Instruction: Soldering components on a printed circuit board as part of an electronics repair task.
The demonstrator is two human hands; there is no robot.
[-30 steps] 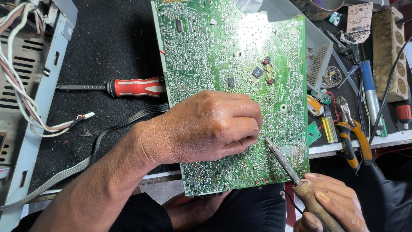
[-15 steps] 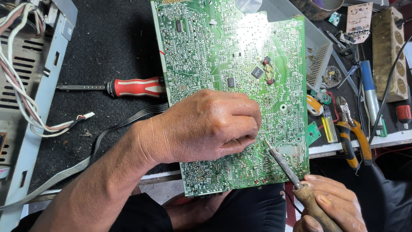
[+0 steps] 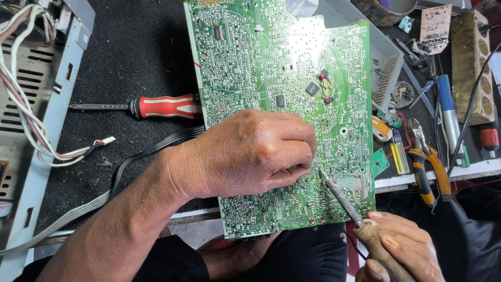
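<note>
Together, left hand (image 3: 250,154) pins one circuit board (image 3: 271,68), right hand (image 3: 404,245) grips one soldering iron (image 3: 342,196).

A dark mat (image 3: 141,57) covers the cluttered, brightly lit workbench (image 3: 469,168).

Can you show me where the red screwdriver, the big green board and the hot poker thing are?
Red screwdriver (image 3: 166,106), head view, on its handle.
Green circuit board (image 3: 261,57), head view, on its bare upper part.
Soldering iron (image 3: 342,197), head view, on its metal shaft.
</note>
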